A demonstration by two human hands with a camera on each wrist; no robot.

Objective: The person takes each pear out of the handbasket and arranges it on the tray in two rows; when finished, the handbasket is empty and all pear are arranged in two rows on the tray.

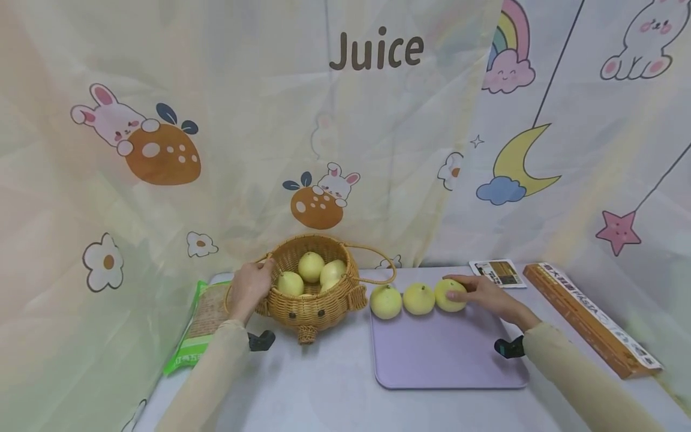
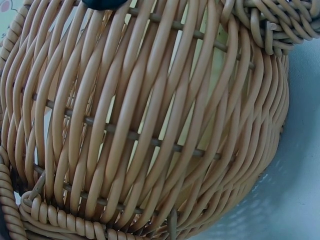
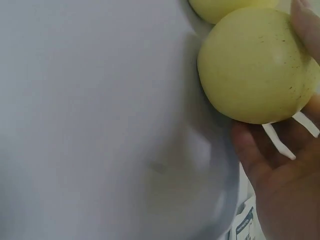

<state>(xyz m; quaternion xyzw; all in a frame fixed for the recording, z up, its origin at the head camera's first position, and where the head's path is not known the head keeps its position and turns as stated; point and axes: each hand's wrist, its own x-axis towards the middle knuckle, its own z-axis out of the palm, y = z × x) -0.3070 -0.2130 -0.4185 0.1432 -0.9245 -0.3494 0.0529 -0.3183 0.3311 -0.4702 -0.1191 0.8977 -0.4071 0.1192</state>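
My left hand [image 1: 252,289] grips the left rim of a wicker basket [image 1: 310,309] shaped like an animal's head with a trunk. Inside the basket lie several pale yellow pears [image 1: 311,267]. The weave fills the left wrist view, where that hand is hidden. With fingers and thumb around it, my right hand [image 1: 486,296] holds a round pear [image 3: 255,65] at the back right of a lilac tray [image 1: 448,354]. Two more pears, one in the middle [image 1: 418,299] and one at the left [image 1: 385,302], line up beside it along the tray's back edge.
Left of the basket lies a green-edged packet [image 1: 189,345], partly behind my left arm. A long brown box [image 1: 591,318] runs along the table's right side. Behind the right hand is a flat card-like packet [image 1: 499,273]. A printed curtain [image 1: 243,150] hangs behind the table.
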